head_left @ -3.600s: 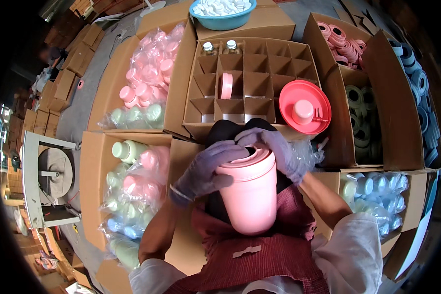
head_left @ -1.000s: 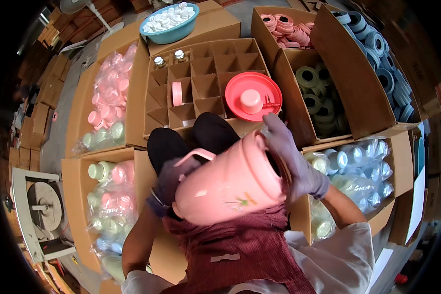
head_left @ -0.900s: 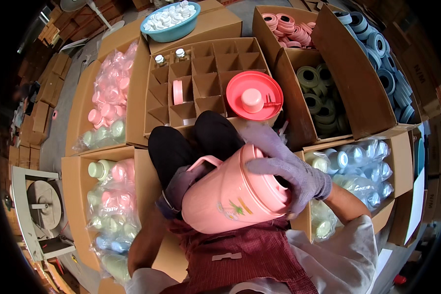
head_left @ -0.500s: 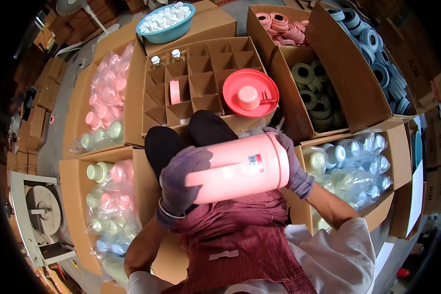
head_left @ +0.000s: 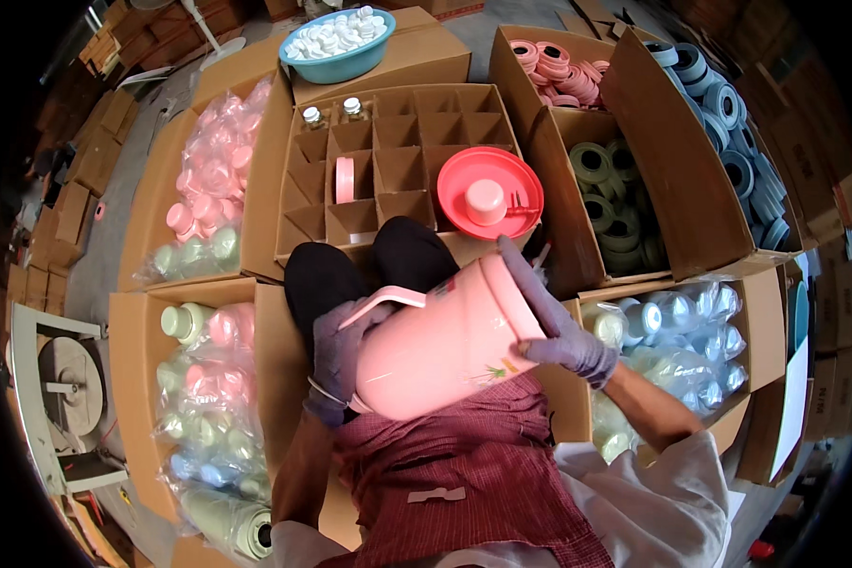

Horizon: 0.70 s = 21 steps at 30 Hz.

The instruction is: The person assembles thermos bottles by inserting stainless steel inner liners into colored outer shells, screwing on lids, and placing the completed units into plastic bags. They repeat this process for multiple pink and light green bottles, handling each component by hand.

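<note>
A pink jug (head_left: 435,355) with a side handle lies tilted across my lap, and I hold it at both ends. My left hand (head_left: 339,355) is closed round the left end, by the handle, which curves up on the far side. My right hand (head_left: 563,336), in a grey-purple glove like the left, grips the wider, rimmed right end with thumb and fingers spread along it. A small green leaf print shows on the jug's side. Beyond it, a red basin (head_left: 459,213) on the divided carton holds a pink cap (head_left: 486,203) and a small dark red tool (head_left: 518,208).
The divided carton (head_left: 398,128) holds a pink ring (head_left: 345,180) and two white-capped bottles. A blue basin (head_left: 341,68) of white caps stands behind. Open cartons flank me with bagged pink, green and blue parts; pink, green and blue rings (head_left: 719,102) fill cartons at right.
The jug has turned about its length, bringing the handle to the far side and the leaf print into view. Its right end has tipped farther away from me. Both hands keep hold.
</note>
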Motion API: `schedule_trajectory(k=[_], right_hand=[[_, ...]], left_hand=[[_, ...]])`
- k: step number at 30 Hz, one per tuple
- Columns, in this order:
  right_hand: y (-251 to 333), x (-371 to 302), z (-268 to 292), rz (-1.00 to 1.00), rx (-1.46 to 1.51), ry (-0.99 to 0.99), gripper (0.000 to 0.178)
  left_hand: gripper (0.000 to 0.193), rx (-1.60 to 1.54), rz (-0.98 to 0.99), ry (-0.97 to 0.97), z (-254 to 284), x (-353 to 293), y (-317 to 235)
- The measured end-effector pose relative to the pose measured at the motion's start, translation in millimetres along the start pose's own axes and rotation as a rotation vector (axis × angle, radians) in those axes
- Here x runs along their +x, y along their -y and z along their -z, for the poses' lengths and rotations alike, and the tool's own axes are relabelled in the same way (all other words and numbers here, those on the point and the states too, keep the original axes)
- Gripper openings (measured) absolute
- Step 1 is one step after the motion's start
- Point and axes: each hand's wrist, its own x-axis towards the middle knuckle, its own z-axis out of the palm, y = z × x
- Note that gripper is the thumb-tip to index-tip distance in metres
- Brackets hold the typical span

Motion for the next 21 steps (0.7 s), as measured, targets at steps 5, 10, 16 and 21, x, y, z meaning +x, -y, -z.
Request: schedule_trajectory(k=[5, 10, 16, 21], right_hand=[[-85, -50, -20, -0.218, 0.337, -0.418, 0.052], [-12, -22, -11, -0.233, 0.363, -0.324, 0.082], [59, 18, 13, 0.587, -0.482, 0.387, 0.104], [32, 12, 5, 0.317, -0.294, 0.255, 0.087]], left_hand=[[0.018, 0.403, -0.55, -0.213, 0, 21, -68], [0.02, 0.341, -0.588, -0.201, 2, 13, -39], [0.022, -0.115, -0.011, 0.195, -3, -10, 22], [0.02, -0.285, 0.086, 0.04, -14, -5, 17]])
